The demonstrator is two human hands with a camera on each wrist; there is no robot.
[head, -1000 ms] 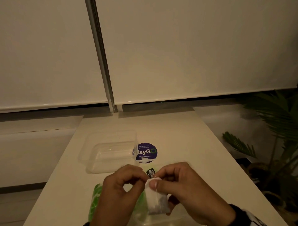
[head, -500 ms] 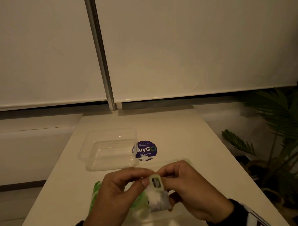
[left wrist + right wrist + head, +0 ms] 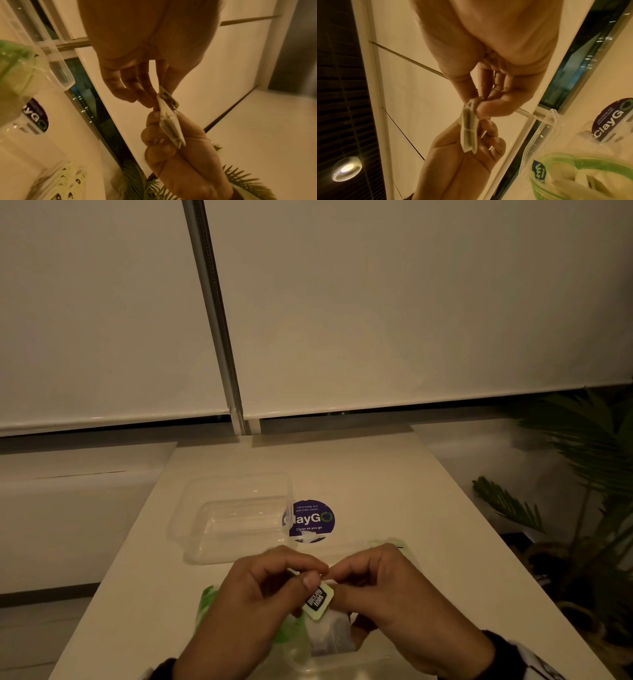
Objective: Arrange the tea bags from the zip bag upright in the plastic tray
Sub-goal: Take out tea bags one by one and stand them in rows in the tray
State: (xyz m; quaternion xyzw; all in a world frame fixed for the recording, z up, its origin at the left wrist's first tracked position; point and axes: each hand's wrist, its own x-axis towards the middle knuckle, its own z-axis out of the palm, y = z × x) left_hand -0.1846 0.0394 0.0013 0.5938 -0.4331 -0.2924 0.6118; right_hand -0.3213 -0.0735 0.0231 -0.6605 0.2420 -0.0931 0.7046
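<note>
Both hands meet low over the near table edge, holding one white tea bag [image 3: 330, 633] above the green-edged zip bag [image 3: 205, 604]. My left hand [image 3: 305, 575] pinches the pale green tag [image 3: 318, 601] with its black label at the bag's top. My right hand [image 3: 342, 575] pinches the tea bag's top from the other side. The tea bag [image 3: 169, 124] hangs edge-on between the two hands, and the same tea bag [image 3: 469, 128] looks folded and flat. The clear plastic tray [image 3: 191, 529] stands just beyond the hands, to the left, with nothing in it.
A round purple sticker [image 3: 310, 520] lies on the white table [image 3: 376, 474] beside the tray. More tea bags [image 3: 583, 180] show inside the zip bag. A leafy plant [image 3: 582, 474] stands off the table's right edge. Window blinds close the far side.
The tag, which stood behind the bag's top a second ago, now lies over its front under my left thumb. The tea bag sits lower, more hidden between the hands.
</note>
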